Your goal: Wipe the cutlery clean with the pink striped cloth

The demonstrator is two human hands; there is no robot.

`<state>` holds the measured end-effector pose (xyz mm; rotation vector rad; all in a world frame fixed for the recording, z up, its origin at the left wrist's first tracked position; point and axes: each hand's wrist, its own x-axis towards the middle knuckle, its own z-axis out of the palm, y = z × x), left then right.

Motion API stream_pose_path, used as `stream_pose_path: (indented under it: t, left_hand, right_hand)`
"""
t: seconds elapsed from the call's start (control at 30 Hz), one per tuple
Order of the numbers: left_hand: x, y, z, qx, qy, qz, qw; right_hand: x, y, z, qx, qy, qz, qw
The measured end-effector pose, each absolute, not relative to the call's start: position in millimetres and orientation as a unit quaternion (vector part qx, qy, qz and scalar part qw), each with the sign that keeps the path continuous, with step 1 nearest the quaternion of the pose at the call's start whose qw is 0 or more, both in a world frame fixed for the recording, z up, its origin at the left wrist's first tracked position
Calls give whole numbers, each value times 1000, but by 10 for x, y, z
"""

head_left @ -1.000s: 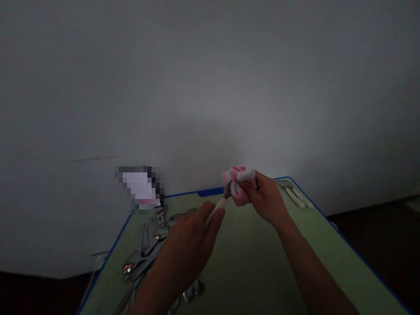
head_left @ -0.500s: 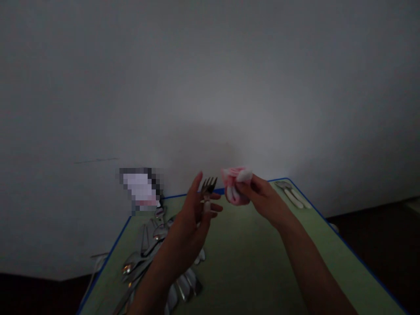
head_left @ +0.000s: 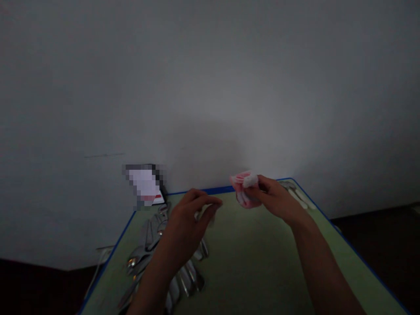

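My left hand [head_left: 190,218] hovers over the table's middle-left, thumb and fingertips brought together. The fork it carries is almost wholly hidden behind the fingers; just a small pale bit shows between thumb and palm. To the right, my right hand [head_left: 275,199] pinches a crumpled pink and white cloth [head_left: 244,197], held above the far part of the table. The two hands are apart. Below my left forearm lies a spread of metal cutlery [head_left: 188,278], spoons and forks among it, partly covered by the arm.
The green table [head_left: 249,262] has a blue edge and stands against a grey wall [head_left: 210,87]. A blurred-out panel with a white face [head_left: 144,183] leans at the back left. Several pale-handled utensils [head_left: 303,199] lie in the far right corner.
My left hand has turned and its spread fingers have closed, so the fork's tines no longer show. My right hand and the cloth have shifted slightly right in the view.
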<state>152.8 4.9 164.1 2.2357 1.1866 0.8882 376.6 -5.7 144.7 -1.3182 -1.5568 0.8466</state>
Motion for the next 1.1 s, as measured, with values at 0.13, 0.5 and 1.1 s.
stream_pose_path:
  t: [0.13,0.5,1.1]
  left_hand:
    - [1513,63,1619,783,458,341,246]
    - [1576,-9,1680,739,474,369,304]
    - [1529,-39,1638,891,399,188,112]
  right_hand:
    - [3782,-115,1472,-523,-683,354,366]
    - [3587,-211,1608,-386,-774,423,271]
    - [3528,-289,1725,-504,-785,321,161]
